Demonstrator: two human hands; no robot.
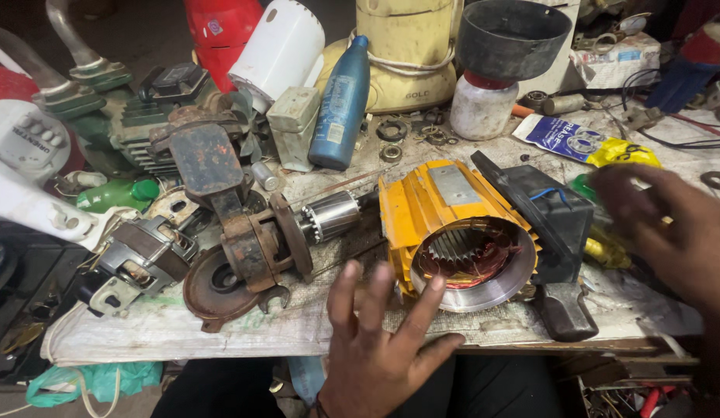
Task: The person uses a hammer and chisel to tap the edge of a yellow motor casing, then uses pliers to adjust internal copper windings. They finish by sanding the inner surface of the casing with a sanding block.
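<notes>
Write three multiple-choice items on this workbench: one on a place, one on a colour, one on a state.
1. Where does the blue bottle stand?
A. behind the motor housing
B. on the floor
C. in the left hand

2. What colour is the motor housing?
A. green
B. yellow
C. white

3. How is the left hand?
A. closed on a hammer
B. flat under the table
C. open, fingers spread

Answers:
1 A, the bottle stands upright farther back on the table.
2 B, its ribbed shell is yellow around copper windings.
3 C, the fingers are apart near the housing's open end, gripping nothing.
</notes>
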